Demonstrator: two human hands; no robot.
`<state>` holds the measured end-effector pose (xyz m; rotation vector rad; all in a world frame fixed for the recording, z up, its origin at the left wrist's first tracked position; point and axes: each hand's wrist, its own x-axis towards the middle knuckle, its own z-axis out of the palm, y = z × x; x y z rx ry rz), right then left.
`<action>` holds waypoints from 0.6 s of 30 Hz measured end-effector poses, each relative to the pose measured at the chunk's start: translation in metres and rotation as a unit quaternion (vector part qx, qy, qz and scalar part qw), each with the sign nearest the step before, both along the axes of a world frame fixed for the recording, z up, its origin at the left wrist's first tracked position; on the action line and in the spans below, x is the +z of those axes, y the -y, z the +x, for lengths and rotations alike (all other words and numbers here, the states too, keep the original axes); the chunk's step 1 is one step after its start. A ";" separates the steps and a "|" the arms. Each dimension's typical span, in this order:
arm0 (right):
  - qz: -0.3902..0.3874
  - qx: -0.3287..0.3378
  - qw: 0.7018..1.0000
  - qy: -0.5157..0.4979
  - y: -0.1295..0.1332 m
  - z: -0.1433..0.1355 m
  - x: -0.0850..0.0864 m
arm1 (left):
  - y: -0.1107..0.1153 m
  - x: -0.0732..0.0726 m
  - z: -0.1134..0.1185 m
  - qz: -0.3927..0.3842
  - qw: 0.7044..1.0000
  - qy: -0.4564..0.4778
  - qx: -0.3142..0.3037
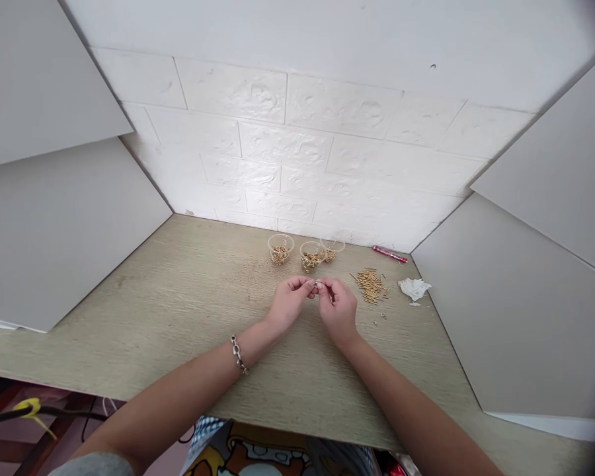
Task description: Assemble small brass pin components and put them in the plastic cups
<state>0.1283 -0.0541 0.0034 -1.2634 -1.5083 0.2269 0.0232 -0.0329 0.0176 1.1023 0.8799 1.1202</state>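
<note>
My left hand and my right hand meet over the middle of the table, fingertips close together. Both are closed in a pinch around something tiny that the fingers mostly hide, so its kind cannot be made out. Just beyond them stand clear plastic cups holding small gold-coloured pieces: a left cup, a middle cup and a right cup. To the right of my right hand lies a loose pile of thin gold-coloured pins.
A red pen-like tube lies near the wall. Crumpled white tissue sits right of the pile, with small bits nearby. Tiny specks dot the wooden table left of the cups. Grey panels flank both sides; a white brick-patterned wall closes the back.
</note>
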 end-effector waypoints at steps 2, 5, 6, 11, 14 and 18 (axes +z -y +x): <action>0.010 0.006 1.000 0.012 0.000 0.001 0.001 | -0.001 0.000 -0.002 0.002 1.000 0.001 -0.004; 0.032 0.022 0.999 0.033 0.001 0.005 0.005 | -0.002 0.002 -0.006 -0.010 0.999 0.014 -0.031; 0.040 0.028 0.998 0.041 0.001 0.007 0.006 | -0.003 0.004 -0.007 -0.019 0.998 0.022 -0.049; 0.042 0.026 0.998 0.051 0.007 0.013 0.014 | -0.005 0.009 -0.014 -0.049 0.992 0.038 -0.110; 0.030 0.023 0.998 0.043 0.009 0.013 0.016 | -0.007 0.011 -0.016 -0.056 0.993 0.033 -0.102; 0.026 0.016 0.999 0.034 0.009 0.013 0.016 | -0.007 0.011 -0.017 -0.061 0.992 0.025 -0.105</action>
